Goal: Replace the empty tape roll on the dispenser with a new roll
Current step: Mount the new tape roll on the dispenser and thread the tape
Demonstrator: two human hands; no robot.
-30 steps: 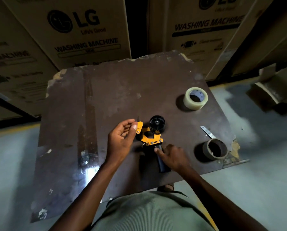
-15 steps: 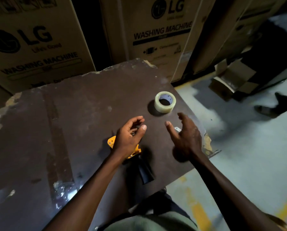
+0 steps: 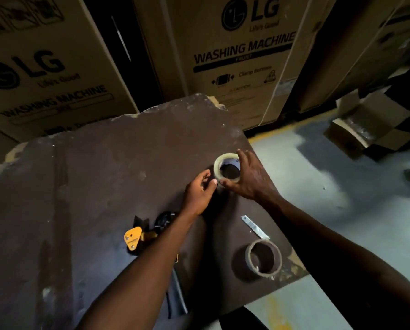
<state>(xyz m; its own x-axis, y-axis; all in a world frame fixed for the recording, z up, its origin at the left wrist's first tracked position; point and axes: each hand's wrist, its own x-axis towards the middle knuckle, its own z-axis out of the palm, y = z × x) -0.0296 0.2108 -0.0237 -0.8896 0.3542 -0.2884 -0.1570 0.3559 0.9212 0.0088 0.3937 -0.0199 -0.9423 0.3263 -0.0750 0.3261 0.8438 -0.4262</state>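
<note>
A new roll of clear tape [image 3: 219, 166] stands on the dark brown table [image 3: 104, 167] near its far right corner. My right hand [image 3: 251, 179] wraps around the roll, thumb at its near edge and fingers over its far side. My left hand [image 3: 199, 192] hovers just left of the roll, fingers curled and apart, holding nothing. The yellow and black tape dispenser [image 3: 137, 236] lies on the table under my left forearm, its spool bare and its black handle pointing toward me. The empty brown cardboard core [image 3: 263, 257] sits near the table's right edge.
A small metal strip [image 3: 255, 226] lies between the new roll and the empty core. Large cardboard washing machine boxes [image 3: 242, 55] stand behind the table. An open carton [image 3: 365, 129] sits on the grey floor at right. The table's edges are chipped.
Both hands have left the dispenser and moved to the far right. My right hand has closed around the new roll, and my left hand has come up beside it.
</note>
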